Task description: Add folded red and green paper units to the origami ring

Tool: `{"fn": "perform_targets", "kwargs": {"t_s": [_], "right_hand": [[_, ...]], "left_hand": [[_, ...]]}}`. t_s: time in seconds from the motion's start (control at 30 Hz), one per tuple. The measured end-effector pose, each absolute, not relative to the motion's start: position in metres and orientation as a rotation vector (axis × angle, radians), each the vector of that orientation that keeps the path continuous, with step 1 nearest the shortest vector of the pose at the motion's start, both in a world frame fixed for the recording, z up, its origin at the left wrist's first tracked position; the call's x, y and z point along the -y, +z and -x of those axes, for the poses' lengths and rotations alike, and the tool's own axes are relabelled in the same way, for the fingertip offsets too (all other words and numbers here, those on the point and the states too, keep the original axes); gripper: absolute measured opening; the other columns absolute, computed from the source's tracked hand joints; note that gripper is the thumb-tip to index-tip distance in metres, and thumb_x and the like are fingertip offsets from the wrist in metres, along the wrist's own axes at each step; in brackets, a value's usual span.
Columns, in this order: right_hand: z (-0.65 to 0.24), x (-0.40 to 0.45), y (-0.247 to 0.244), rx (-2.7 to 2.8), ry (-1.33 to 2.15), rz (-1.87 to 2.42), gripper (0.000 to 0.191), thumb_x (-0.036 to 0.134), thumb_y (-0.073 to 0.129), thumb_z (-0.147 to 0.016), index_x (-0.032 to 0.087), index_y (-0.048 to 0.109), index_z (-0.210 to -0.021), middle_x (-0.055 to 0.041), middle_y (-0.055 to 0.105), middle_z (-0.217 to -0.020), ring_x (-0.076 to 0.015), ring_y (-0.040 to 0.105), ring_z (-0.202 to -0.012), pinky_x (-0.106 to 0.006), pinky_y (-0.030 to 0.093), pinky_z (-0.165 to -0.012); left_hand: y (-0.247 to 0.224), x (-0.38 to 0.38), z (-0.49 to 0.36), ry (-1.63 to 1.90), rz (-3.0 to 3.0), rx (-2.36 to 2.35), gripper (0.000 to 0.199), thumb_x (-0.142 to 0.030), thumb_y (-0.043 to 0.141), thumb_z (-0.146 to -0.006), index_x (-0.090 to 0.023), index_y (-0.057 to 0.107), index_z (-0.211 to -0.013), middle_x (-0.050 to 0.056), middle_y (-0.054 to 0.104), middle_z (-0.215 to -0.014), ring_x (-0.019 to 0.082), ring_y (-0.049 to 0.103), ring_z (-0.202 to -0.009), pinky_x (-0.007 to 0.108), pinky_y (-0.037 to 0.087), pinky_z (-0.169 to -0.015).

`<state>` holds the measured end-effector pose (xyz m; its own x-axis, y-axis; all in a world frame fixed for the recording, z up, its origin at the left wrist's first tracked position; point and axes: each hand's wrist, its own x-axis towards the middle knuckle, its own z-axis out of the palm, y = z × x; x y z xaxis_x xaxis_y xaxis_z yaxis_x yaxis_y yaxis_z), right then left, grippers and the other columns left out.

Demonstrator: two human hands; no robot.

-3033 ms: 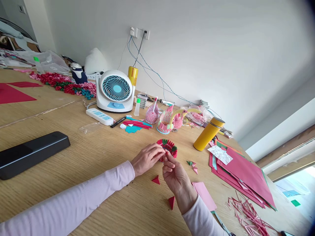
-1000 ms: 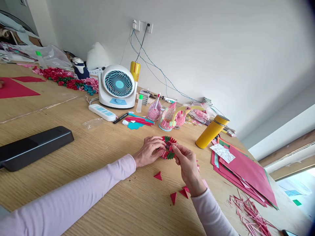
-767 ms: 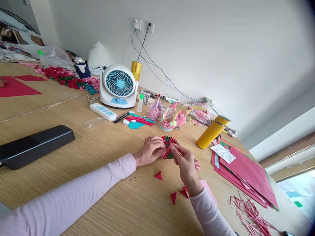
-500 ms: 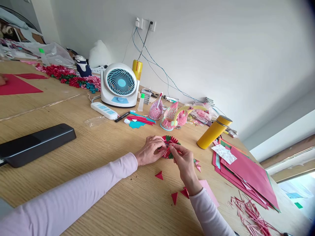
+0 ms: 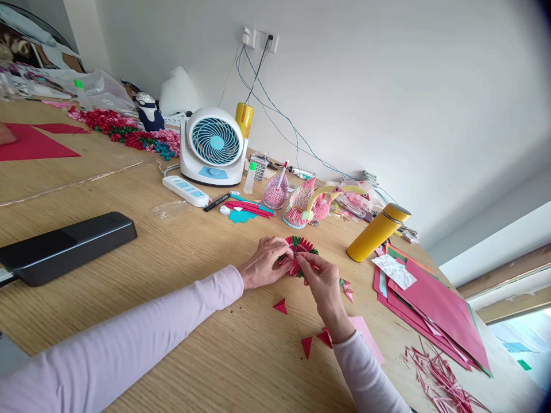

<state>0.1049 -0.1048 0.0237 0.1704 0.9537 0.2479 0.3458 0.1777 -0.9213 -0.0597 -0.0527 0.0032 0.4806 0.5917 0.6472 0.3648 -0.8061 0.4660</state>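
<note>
A round ring of folded red and green paper pieces rests on the table between my hands. My left hand grips its left side, with fingers curled over the edge. From the right, my right hand pinches at the middle of the ring; its fingertips partly hide what is between them. Nearer to me lie loose red folded triangles, another red triangle and a pink sheet partly behind my right wrist. Small green and pink folded pieces lie right of my right hand.
Behind stand a white fan, a power strip, paper swans and a yellow bottle. Red paper sheets and thin strips lie right, a black case left. Another person's hand touches red paper.
The view has shifted slightly. My hands stay at the ring with almost the same grip. At the far left, the other person's hand has come a little further into view.
</note>
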Motion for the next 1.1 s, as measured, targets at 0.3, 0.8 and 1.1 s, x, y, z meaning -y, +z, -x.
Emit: {"fn": "perform_targets", "kwargs": {"t_s": [0.3,0.8,1.1], "right_hand": [[-0.102,0.109,0.033,1.49,0.613,1.475,0.036,0.045,0.062,-0.08,0.015,0.077,-0.092,0.0019,0.056,-0.048,-0.0113,0.049,-0.039,-0.022,0.033,-0.04],[-0.106,0.11,0.034,1.733,0.285,1.589,0.027,0.04,0.059,-0.084,0.022,0.078,-0.091,0.0011,0.06,-0.05,-0.0145,0.054,-0.045,-0.025,0.039,-0.051],[-0.107,0.107,0.036,1.63,0.458,1.534,0.027,0.042,0.064,-0.079,0.019,0.078,-0.084,0.0019,0.057,-0.044,-0.0143,0.053,-0.039,-0.025,0.038,-0.047]], "left_hand": [[0.002,0.052,0.06,1.206,-2.441,-0.83,0.013,-0.015,0.055,-0.083,-0.021,0.054,-0.094,0.002,0.066,-0.098,0.021,0.056,-0.108,0.038,0.033,-0.097],[0.0,0.051,0.062,1.172,-2.49,-0.815,0.021,-0.017,0.055,-0.081,-0.021,0.053,-0.101,0.005,0.064,-0.106,0.023,0.055,-0.111,0.04,0.038,-0.099],[-0.014,0.043,0.056,1.137,-2.163,-0.773,0.101,-0.04,0.081,-0.067,-0.018,0.021,-0.146,0.025,0.027,-0.153,0.037,0.029,-0.144,0.055,0.035,-0.111]]}}
